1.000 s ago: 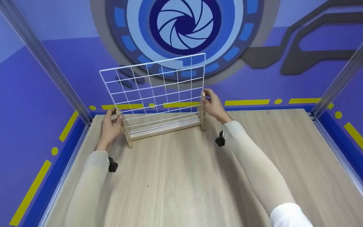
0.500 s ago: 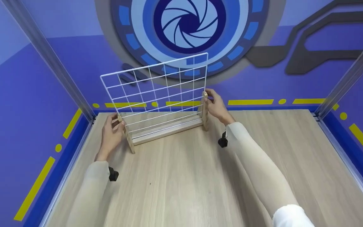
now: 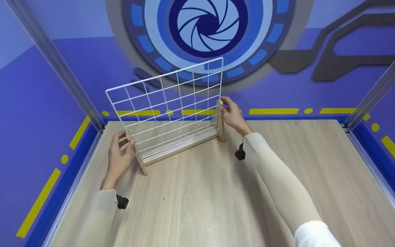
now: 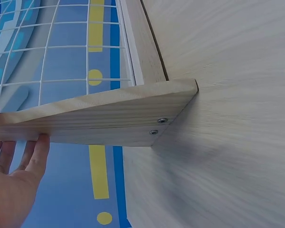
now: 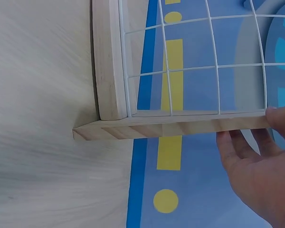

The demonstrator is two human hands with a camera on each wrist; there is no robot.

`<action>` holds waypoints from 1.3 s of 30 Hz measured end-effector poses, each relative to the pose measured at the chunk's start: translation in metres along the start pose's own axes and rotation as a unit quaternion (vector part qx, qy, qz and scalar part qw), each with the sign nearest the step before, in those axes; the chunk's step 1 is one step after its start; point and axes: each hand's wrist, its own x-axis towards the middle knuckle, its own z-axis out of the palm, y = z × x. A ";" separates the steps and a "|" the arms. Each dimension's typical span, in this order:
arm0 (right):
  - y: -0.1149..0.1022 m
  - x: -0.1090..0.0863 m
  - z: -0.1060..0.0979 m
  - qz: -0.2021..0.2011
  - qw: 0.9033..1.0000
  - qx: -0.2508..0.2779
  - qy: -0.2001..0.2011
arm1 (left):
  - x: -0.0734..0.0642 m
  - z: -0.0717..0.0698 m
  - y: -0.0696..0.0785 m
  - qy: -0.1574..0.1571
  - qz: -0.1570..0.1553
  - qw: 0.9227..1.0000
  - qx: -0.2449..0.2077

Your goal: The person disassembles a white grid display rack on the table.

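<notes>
The rack [image 3: 180, 97] is upright between the fingers of both hands, and it seems to rest on the desk [image 3: 201, 206] below them; the left hand [image 3: 119, 160] pinches the left post [image 4: 109, 118] near its top between thumb and fingers, and the right hand [image 3: 233, 115] likewise pinches the right post [image 5: 180, 128]. I judge the rack to be rather light and stiff; the bare wood should not be slippery under the fingers. The white grid [image 5: 217, 66], which rises between and above the fingers, is of thin wire (it could bend, I think, if one would lift by it); therefore the posts are the better place to take hold, or else the bar [image 3: 180, 150] lower than the fingers, which looks solid.
</notes>
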 end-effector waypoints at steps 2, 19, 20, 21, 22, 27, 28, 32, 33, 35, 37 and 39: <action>-0.001 0.002 0.003 0.001 1.000 0.002 -0.003 | -0.005 -0.003 0.001 0.003 0.001 1.000 0.004; -0.008 0.012 0.018 -0.009 0.999 0.015 -0.028 | -0.043 -0.014 0.012 0.020 0.051 0.998 0.036; -0.007 0.012 0.019 -0.009 0.999 0.017 -0.030 | -0.046 -0.014 0.012 0.023 0.056 0.998 0.035; -0.007 0.012 0.019 -0.008 0.999 0.021 -0.032 | -0.048 -0.013 0.011 0.026 0.060 0.997 0.033; -0.007 0.013 0.020 -0.006 0.999 0.025 -0.034 | -0.049 -0.013 0.011 0.031 0.067 0.997 0.034; -0.009 0.016 0.024 -0.003 0.999 0.027 -0.035 | -0.055 -0.010 0.009 0.051 0.094 0.993 0.040; -0.010 0.016 0.026 -0.002 0.999 0.027 -0.034 | -0.056 -0.010 0.009 0.054 0.097 0.993 0.040; -0.011 0.020 0.031 0.005 0.999 0.029 -0.028 | -0.061 -0.008 0.010 0.052 0.096 0.994 0.022; -0.011 0.021 0.032 0.006 0.999 0.030 -0.027 | -0.062 -0.008 0.010 0.052 0.094 0.994 0.015; -0.011 0.023 0.035 0.008 0.999 0.032 -0.028 | -0.064 -0.008 0.011 0.054 0.086 0.995 0.005; -0.011 0.025 0.037 0.009 0.999 0.035 -0.030 | -0.065 -0.008 0.011 0.056 0.081 0.995 -0.001; -0.011 0.026 0.037 0.012 0.999 0.039 -0.031 | -0.066 -0.007 0.011 0.056 0.082 0.995 -0.004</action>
